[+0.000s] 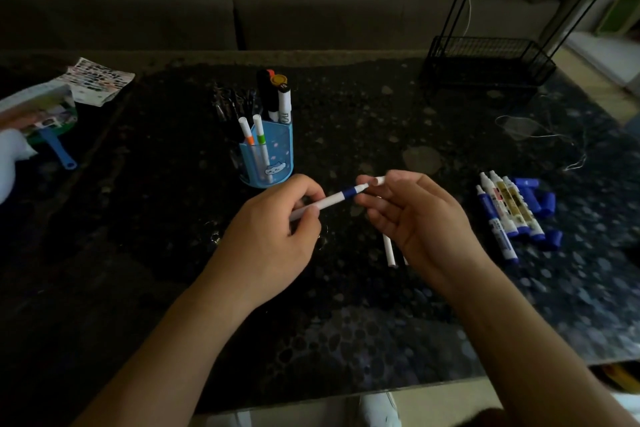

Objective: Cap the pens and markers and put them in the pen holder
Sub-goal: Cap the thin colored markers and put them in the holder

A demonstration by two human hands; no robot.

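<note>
Two hands (277,218), one pen holder (268,152), four uncapped markers (507,215) lying at right, two white-capped pens (254,135) standing in the holder's near side.

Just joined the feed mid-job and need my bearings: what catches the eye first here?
Centre frame, the left hand holds a white pen with a blue band, its tip bare, while the right hand brings a white cap up to it. Just behind stands the blue holder, already stocked with pens and markers. At right on the dark table lie uncapped markers beside loose blue caps.
</note>
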